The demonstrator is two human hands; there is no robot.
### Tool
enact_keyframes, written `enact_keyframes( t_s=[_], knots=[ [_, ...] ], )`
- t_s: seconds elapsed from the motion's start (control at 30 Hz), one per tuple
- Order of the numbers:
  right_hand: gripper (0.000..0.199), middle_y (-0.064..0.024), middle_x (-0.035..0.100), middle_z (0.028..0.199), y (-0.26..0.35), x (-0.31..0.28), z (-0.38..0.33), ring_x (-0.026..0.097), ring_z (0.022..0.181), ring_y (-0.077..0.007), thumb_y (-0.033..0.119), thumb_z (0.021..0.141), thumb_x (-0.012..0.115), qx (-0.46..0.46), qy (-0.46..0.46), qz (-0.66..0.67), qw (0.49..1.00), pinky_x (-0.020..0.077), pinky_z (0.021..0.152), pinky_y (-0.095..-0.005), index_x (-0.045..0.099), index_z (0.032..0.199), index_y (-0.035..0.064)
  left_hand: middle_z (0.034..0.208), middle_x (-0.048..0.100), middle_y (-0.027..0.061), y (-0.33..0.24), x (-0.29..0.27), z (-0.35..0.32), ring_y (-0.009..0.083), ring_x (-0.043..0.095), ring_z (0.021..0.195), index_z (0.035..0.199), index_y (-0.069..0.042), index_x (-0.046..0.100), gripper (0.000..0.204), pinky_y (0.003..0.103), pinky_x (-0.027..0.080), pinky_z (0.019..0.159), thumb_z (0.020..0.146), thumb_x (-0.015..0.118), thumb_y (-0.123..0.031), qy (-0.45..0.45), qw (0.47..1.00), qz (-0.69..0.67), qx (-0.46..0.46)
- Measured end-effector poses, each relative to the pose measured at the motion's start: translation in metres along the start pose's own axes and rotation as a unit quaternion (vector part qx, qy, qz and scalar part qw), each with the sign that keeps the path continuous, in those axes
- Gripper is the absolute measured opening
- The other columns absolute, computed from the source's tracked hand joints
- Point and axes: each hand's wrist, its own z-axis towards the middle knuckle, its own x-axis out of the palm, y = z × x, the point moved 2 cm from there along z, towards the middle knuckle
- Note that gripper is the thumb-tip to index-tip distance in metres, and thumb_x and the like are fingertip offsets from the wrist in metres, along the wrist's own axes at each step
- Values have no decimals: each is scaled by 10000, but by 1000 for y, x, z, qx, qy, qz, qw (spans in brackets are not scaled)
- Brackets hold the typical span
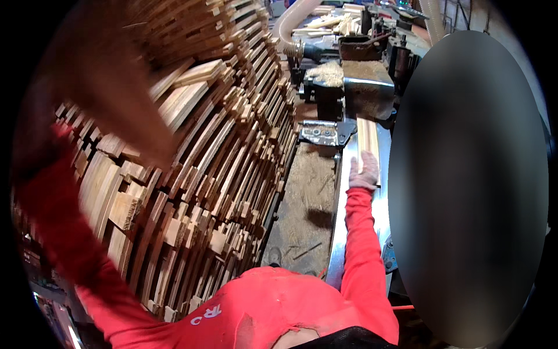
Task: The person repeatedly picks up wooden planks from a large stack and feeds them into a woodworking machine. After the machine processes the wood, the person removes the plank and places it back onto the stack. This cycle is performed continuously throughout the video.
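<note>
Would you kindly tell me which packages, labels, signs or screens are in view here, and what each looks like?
No packages, signs or screens show.
Print on the red shirt: small white letters on the red cloth, at the lower edge of the picture.

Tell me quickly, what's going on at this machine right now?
A person in a red long-sleeved top stands between a tall stack of wood strips and a woodworking machine. The right hand presses flat on a pale wood strip lying on the machine's metal bed, pointing toward the cutter housing. The left hand, blurred, is raised at the stack. Sawdust covers the ledge beside the bed.
</note>
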Motion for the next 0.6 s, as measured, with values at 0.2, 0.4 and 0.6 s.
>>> enact_keyframes(
  t_s=[0.2,0.4,0.6],
  knots=[
    [1073,-242,343,1414,155,-91,-8,402,1248,-441,336,515,867,-38,88,152,984,379,1021,-475,347,1410,56,1100,622,104,40,232,-58,215,594,977,1232,-10,460,557,355,518,835,743,720,-67,37,952,-294,-79],
    [763,-273,452,1306,129,-291,-162,548,1014,-434,418,684,731,13,264,-218,940,486,809,-516,467,1325,99,824,672,61,136,338,-278,170,646,750,995,-73,662,536,314,525,665,812,628,-576,505,744,-97,-427],
    [642,-289,467,1284,124,-317,-201,559,1001,-445,369,725,706,91,261,-299,913,483,822,-525,524,1277,96,962,635,74,81,332,-323,150,615,925,1289,2,474,505,309,520,805,920,605,-316,433,615,-334,-568]
  ],
)
